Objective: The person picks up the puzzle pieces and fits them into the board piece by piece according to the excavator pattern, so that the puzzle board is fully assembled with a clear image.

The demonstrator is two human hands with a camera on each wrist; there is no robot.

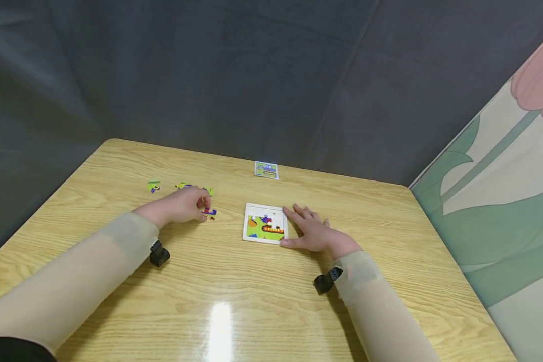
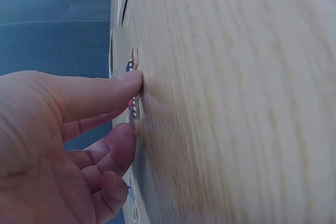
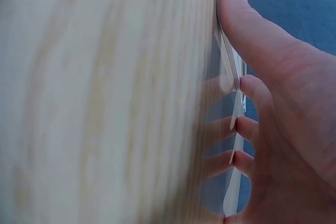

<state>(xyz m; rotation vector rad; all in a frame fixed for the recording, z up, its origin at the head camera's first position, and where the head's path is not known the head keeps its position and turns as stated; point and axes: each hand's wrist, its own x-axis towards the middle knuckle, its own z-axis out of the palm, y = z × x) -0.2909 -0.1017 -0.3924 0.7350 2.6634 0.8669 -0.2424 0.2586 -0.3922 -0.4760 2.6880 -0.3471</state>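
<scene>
In the head view my left hand [image 1: 184, 205] holds a jigsaw piece [image 1: 211, 213] between thumb and fingers, close to the tabletop. The left wrist view shows that piece [image 2: 136, 109] edge-on under the thumb, its far side hidden by the hand. A white puzzle tray [image 1: 245, 224] lies to the right, partly filled with pieces that form a green, red and orange picture; its upper part shows white. My right hand [image 1: 315, 232] rests at the tray's right edge, thumb at the lower corner and fingers spread near the upper one.
Loose jigsaw pieces lie beyond the left hand: one at the far left [image 1: 153, 186], another [image 1: 183, 185] nearer, and one [image 1: 208, 191] partly behind the fingers. A small picture card [image 1: 266, 170] lies near the far edge of the wooden table [image 1: 271, 291]. Dark cloth [image 1: 235, 80] hangs behind.
</scene>
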